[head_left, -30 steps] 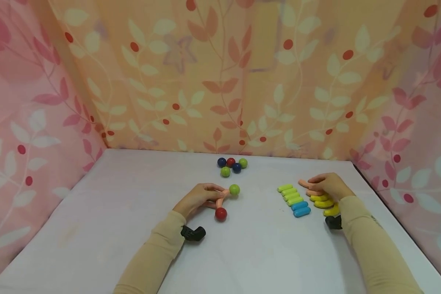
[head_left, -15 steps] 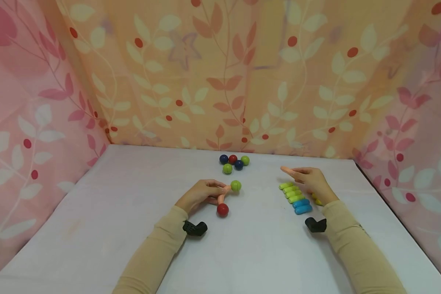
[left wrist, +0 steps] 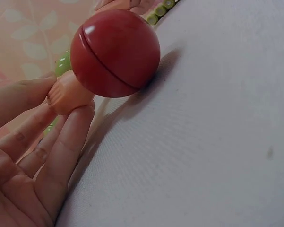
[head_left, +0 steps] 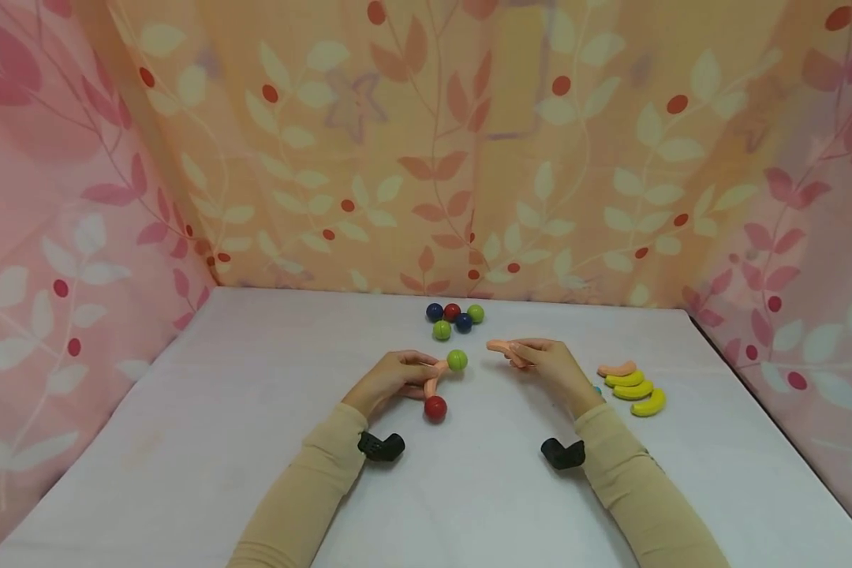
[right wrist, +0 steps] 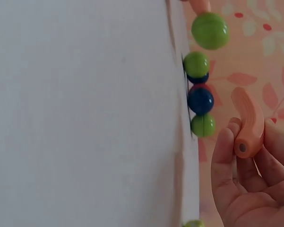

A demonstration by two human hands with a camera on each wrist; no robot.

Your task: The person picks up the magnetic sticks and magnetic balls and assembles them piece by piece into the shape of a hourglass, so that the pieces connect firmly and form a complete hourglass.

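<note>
Near the middle of the table in the head view, my left hand (head_left: 390, 379) pinches a joined peach-coloured curved toy piece (left wrist: 71, 92), with a red ball (head_left: 435, 409) on its near end and a green ball (head_left: 457, 360) on its far end. Across a short gap, my right hand (head_left: 552, 369) holds a separate peach curved rod (right wrist: 250, 123) between thumb and fingers, raised above the table. A round dark dot shows in that rod's end face in the right wrist view. The two held pieces stand apart from each other.
Several blue, red and green balls (head_left: 464, 323) cluster at the back of the table. At the right lie another peach curved rod (head_left: 616, 369) and yellow curved rods (head_left: 648, 403). My right hand mostly hides the short green sticks (left wrist: 159, 11) and blue ones. Patterned curtains surround the table.
My right hand has taken a peach curved rod from the row at the right and carried it left, towards the joined piece. My left hand keeps nearly the same place and grip.
</note>
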